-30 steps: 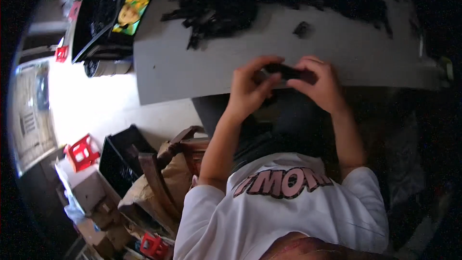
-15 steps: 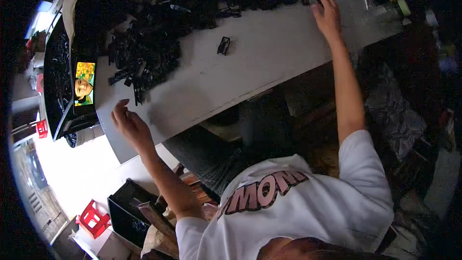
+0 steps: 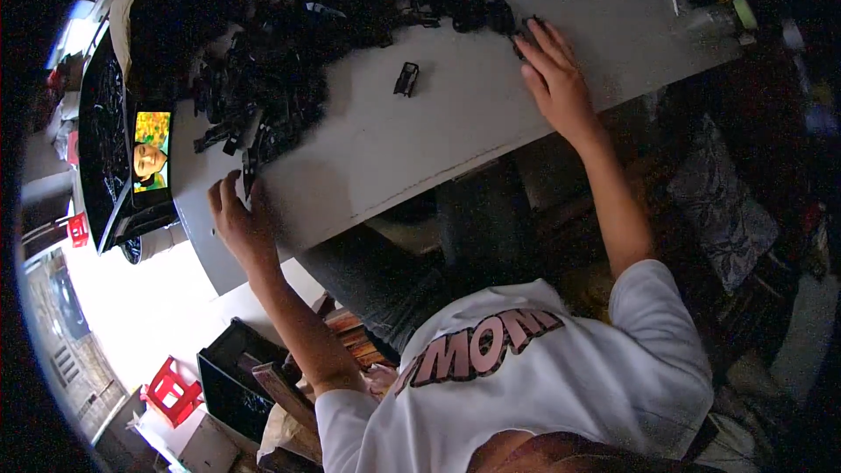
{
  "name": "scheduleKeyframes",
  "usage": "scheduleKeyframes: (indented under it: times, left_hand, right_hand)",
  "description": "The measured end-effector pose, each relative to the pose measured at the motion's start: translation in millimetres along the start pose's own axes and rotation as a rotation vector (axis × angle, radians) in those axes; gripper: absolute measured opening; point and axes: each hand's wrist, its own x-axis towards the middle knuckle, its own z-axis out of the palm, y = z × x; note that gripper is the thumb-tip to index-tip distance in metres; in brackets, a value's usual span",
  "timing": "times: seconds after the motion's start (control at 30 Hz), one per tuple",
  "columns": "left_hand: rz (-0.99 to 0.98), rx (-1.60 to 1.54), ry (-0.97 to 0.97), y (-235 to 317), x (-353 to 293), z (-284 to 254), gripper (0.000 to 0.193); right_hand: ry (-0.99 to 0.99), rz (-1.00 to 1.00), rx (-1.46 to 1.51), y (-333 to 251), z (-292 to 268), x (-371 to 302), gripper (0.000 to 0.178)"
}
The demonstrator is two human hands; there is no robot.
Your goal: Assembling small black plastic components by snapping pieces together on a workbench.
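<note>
At the left end of the pale table (image 3: 368, 166), my left hand (image 3: 243, 226) has its fingers curved and apart. Its fingertips are beside a black plastic piece at the near edge of a heap of small black plastic parts (image 3: 280, 92); I cannot tell whether they touch it. My right hand (image 3: 558, 88) is over the table's right half, fingers stretched out. Dark pieces show by its fingertips, partly hidden under them. Between the hands, one small black frame-shaped plastic part (image 3: 406, 79) lies alone on the tabletop.
A phone (image 3: 151, 151) with a lit screen leans at the left, against a black tray (image 3: 103, 123) of dark parts. A tape roll (image 3: 738, 13) sits at the far right. Below left are a black crate (image 3: 235, 368) and a red stool (image 3: 173, 392).
My right hand has moved left and nearer me, and dark pieces now lie by its fingertips. My left hand has shifted slightly right, closer to the black piece at the heap's edge.
</note>
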Motion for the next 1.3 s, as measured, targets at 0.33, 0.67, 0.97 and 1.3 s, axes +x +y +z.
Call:
scheduleKeyframes:
  times: [0.33,0.67,0.97,1.3]
  left_hand:
    - [-0.084,0.122,-0.273,8,5,-16,0.02]
    - [-0.131,-0.171,-0.092,-3,-10,-14,0.042]
    - [-0.418,-1.224,-0.194,52,-23,-7,0.039]
    - [-0.454,-1.325,-0.408,98,-35,25,0.035]
  right_hand:
    - [0.023,0.071,-0.052,-32,1,32,0.016]
    - [-0.019,0.108,0.358,-60,-5,22,0.025]
    - [-0.709,-0.101,-0.013,-93,-24,58,0.044]
    - [-0.364,-0.181,0.251,-93,-4,27,0.025]
